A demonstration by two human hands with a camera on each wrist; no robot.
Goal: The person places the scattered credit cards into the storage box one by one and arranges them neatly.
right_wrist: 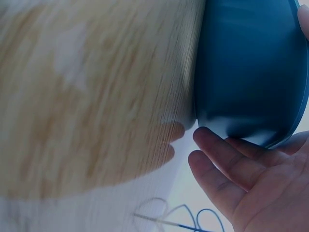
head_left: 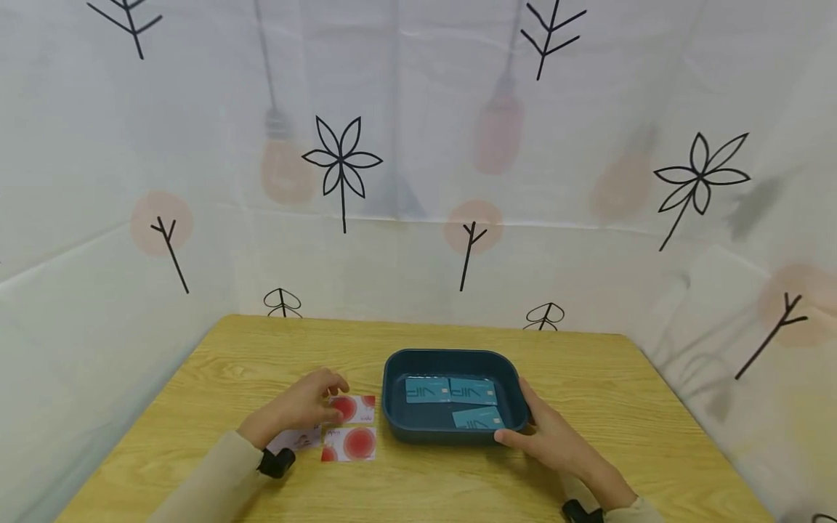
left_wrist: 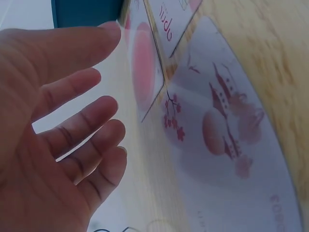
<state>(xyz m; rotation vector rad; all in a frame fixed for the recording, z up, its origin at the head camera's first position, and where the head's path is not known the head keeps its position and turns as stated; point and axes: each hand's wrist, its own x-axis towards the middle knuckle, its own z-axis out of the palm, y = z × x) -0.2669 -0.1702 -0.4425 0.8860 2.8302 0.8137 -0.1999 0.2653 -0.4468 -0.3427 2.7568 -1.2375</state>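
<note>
On desk (head_left: 314, 356), left of blue tray (head_left: 438, 436): two red-circle cards (head_left: 358, 444), likely light, stiff, slippery; lift by edges. Left hand (head_left: 304, 403) loosely spread above, empty; right hand (head_left: 556, 438) grips tray corner.

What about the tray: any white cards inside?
No, the tray holds three blue cards; the white cards lie on the table beside it.

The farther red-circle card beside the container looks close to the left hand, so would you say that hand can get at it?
Probably yes: in the head view the left hand, holding nothing, partly overlaps the card, and the container stands just to its right, not over it.
</note>
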